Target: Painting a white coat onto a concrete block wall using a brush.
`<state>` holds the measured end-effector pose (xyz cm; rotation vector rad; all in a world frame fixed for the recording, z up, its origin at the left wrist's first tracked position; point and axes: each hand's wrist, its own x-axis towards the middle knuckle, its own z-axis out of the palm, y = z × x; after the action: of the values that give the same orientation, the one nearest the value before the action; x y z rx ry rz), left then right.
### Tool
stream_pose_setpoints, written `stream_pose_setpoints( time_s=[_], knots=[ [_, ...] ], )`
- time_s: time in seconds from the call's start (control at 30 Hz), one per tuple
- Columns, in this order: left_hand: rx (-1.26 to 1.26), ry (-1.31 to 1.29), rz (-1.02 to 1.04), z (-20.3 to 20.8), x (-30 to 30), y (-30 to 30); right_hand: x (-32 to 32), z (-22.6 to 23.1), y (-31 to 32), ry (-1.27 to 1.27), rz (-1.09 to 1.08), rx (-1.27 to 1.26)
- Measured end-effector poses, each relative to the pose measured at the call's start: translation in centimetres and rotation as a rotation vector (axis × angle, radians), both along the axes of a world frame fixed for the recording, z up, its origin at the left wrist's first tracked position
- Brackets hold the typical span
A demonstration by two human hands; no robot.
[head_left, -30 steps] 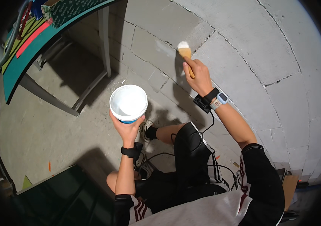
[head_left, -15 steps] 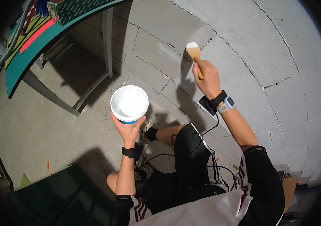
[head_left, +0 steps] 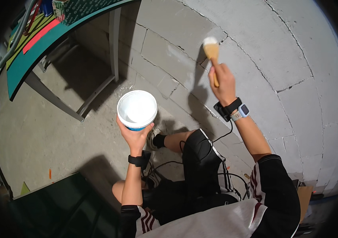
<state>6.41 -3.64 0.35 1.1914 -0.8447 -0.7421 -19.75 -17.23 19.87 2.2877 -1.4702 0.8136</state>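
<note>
So the right hand (head_left: 224,85) has its fingers clamped on the handle of a flat wooden brush (head_left: 211,51). The thumb side presses the handle from the left, the knuckles sit just right of it, and the butt end of the handle pokes out below the grip, past the thumb. The broad head is all above the fingers, well clear of them, with its white bristle tip aimed up over the grey block wall (head_left: 260,51). Can't tell from this angle if the bristles actually touch the wall.

Left hand (head_left: 134,139) is on a white tub (head_left: 155,115), gripping it low down. Fingers are spread around the base, with a bit of them showing at the left and right sides, and the rest hidden under the tub. The blue band (head_left: 136,128) sits right between those visible bits, and the round mouth is above them, tipped toward the camera. The inside looks white all over, so I can't make out how full it is.

Tub's out over the concrete floor (head_left: 66,142), lower left of the brush and well apart from it.
</note>
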Motion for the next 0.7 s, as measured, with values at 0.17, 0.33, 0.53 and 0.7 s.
stream_pose_setpoints(
  time_s=[0.17, 0.33, 0.53, 0.7],
  knots=[
    [0.004, 0.032, -0.001, -0.2, -0.1, -0.2, -1.3, -1.2, -0.2, 0.059, -0.051, -0.043],
    [0.002, -0.015, -0.004, -0.7, -0.3, -0.3, -1.0, -0.8, -0.9, -0.024, 0.069, 0.128],
    [0.012, 0.021, -0.017, -0.5, -0.2, -0.4, -2.4, 3.7, -3.2, -0.565, 0.085, 0.270],
    [0.020, -0.001, -0.005, -0.8, -0.1, -0.5, -4.8, 4.5, -1.9, -0.792, 0.076, 0.231]
  ],
)
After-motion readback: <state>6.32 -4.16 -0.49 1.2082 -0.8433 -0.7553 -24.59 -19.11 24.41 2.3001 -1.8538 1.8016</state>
